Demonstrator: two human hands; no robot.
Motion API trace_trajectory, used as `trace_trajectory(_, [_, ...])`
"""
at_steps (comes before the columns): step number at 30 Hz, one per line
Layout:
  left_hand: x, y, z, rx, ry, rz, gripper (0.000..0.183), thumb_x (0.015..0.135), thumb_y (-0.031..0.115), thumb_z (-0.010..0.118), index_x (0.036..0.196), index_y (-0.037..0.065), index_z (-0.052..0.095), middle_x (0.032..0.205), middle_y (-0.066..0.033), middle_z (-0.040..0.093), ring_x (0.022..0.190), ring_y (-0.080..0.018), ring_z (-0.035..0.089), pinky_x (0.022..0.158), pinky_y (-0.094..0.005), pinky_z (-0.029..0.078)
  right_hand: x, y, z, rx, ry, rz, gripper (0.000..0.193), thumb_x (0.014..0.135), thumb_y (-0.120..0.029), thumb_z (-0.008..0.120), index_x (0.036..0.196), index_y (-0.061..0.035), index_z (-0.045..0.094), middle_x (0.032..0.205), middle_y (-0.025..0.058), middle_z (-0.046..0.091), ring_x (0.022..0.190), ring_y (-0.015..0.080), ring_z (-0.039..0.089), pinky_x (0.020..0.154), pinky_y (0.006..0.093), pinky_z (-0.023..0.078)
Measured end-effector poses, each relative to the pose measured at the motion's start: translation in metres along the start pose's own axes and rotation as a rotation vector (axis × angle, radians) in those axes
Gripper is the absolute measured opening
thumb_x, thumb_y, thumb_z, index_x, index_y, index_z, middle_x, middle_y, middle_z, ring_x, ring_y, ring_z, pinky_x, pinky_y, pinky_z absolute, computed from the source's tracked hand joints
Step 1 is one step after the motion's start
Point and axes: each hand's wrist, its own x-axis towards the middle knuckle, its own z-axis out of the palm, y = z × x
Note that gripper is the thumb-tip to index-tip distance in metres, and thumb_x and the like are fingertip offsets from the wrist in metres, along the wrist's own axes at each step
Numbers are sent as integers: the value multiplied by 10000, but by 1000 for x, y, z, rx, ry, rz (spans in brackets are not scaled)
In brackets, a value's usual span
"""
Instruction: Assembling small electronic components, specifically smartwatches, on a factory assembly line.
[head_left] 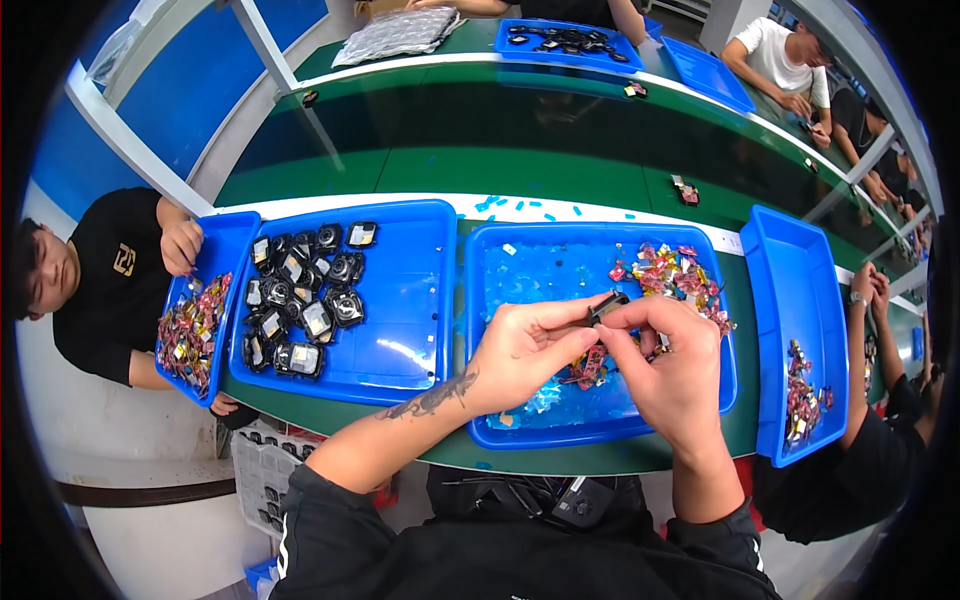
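Both my hands meet above a blue tray (480, 330) that holds a pile of small red-and-gold circuit parts (675, 275) and scattered blue film scraps. Between the fingers of my left hand (535, 345) is a small black part (607, 305), probably a plastic housing. My right hand (665, 360) is pinched against the near side of that part; whether its fingertips also hold something tiny is hidden. More circuit parts (588, 370) lie in the tray below my hands. To the left, a second blue tray (410, 290) contains several black camera-like housings (315, 320).
Another blue tray (795, 270) with circuit parts stands on the right. At far left a co-worker (110, 280) reaches into a blue tray (235, 235). Beyond runs a green conveyor belt (450, 165) carrying a few small parts (686, 190). Below left is a clear plastic tray (260, 480).
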Motion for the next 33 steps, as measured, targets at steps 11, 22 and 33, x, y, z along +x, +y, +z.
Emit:
trace_trajectory(11, [5, -6, 6, -153, 111, 4, 384, 974, 49, 547, 1343, -52, 506, 1181, -108, 642, 1049, -122, 610, 914, -277, 509, -2, 14, 12, 99, 154, -41, 297, 652, -24, 807, 818, -38, 560, 763, 83, 528, 693, 237, 540, 640, 330, 452])
trace_trajectory(22, [-3, 11, -1, 673, 49, 366, 302, 858, -58, 604, 1147, -3, 675, 1125, -177, 646, 1035, -243, 650, 860, -287, 515, -19, 17, 8, 872, 59, 424, 87, 915, -15, 630, 972, 51, 627, 850, 80, 670, 728, 123, 675, 647, 231, 577])
trace_trajectory(33, [3, 6, -7, 870, 19, 623, 306, 797, -54, 702, 1097, 0, 692, 1097, -156, 675, 920, -248, 702, 756, -303, 585, -22, 28, -5, 1011, -141, 582, 108, 911, -22, 630, 996, 44, 628, 875, 90, 678, 778, 142, 692, 689, 245, 596])
